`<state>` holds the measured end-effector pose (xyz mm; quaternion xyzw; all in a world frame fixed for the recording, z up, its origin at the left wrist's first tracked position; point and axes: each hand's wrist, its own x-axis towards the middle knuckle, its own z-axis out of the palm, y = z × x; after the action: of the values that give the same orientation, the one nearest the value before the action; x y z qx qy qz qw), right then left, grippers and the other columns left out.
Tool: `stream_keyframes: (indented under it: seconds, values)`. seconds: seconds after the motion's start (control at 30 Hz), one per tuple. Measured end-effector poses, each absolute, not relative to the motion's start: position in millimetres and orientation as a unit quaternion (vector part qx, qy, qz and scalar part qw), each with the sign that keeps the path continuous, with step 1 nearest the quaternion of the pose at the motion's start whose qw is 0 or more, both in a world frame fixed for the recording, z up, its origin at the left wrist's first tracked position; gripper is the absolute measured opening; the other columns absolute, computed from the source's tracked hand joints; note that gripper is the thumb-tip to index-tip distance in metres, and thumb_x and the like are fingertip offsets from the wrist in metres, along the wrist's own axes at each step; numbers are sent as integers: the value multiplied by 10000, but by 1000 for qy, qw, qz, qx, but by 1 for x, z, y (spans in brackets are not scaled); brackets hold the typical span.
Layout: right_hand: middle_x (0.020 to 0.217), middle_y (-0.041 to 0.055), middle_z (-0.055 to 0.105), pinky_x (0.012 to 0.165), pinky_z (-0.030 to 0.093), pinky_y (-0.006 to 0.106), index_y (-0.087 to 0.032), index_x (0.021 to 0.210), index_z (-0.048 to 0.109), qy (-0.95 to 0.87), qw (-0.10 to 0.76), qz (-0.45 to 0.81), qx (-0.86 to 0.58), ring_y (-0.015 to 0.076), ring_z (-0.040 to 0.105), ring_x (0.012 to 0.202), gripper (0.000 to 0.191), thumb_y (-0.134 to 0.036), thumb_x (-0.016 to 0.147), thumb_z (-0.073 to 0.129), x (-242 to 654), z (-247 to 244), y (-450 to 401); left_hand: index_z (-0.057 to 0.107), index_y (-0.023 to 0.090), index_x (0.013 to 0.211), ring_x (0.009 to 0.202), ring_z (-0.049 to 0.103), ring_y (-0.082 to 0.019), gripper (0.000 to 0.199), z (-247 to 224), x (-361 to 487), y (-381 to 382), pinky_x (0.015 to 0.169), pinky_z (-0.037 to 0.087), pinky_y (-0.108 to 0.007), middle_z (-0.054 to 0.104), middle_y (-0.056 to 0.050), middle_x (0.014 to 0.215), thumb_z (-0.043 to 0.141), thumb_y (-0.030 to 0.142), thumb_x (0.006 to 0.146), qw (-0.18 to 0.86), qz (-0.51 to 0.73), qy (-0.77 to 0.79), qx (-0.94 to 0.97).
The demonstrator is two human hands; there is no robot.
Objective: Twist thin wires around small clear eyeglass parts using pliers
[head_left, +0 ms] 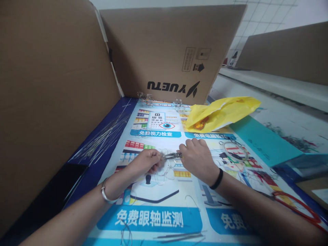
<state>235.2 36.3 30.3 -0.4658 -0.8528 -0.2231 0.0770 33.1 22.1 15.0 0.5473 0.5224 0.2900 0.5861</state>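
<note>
My right hand (198, 160) is wrapped round a pair of pliers (173, 155), whose metal jaws point left. At the tip of those jaws, my left hand (150, 160) is closed in a pinch on thin silvery wire. Looped wire (167, 172) spreads below and around the pliers over the printed sheet; where one strand ends is too fine to tell. The pliers' handles are mostly hidden inside my right fist.
Long straight wires (102, 136) lie at the left. A yellow bag (222, 114) and a teal sheet (269, 140) lie to the right, near a roll of wire (235, 151) and a red coil (297, 205). Cardboard panels (164, 44) stand behind. Dark rods (179, 236) lie in front.
</note>
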Motion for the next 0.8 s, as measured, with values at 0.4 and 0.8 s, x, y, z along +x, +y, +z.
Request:
stream_keyframes:
  seconds: [0.4,0.8]
  values:
    - [742,93,525,659,184,361,-165,759,574,-842,84,-239,-476,224,402,744,187,-194,838,407,235,36,35,488,165,658,451,459,-76,115,20,37,19,421,343,-194,513,22,546,495,238,746,570,286,542,548]
    - [706,69,514,659,180,354,-180,714,554,-854,134,-280,-417,208,385,728,148,-232,830,477,236,27,40,494,157,669,462,473,-76,150,17,33,21,451,364,-204,531,13,588,494,284,749,589,265,520,559]
